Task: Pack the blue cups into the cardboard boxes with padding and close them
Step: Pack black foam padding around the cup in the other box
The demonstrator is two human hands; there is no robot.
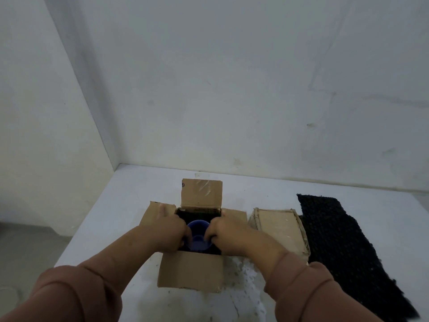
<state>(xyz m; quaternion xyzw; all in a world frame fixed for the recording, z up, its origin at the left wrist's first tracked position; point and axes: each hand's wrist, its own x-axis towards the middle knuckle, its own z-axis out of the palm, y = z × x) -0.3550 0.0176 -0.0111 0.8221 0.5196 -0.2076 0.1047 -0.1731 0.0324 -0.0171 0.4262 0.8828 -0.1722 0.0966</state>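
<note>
My left hand (173, 231) and right hand (226, 231) grip the blue cup (197, 238) inside the open cardboard box (190, 270), low centre of frame.
One small dark character marks the far flap's corner; I cannot read it surely. The cup is smooth, round, deep blue, ringed by black padding (197, 213). Right of it lie a flat closed box (278, 231) and a knobbly black foam sheet (348, 240).

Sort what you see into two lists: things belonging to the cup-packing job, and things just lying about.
Belongs to the job: blue cup, gripped by left hand and right hand; open cardboard box; black lining inside it; second cardboard box; black padding sheet.

Not part of it: white table; wall behind.
</note>
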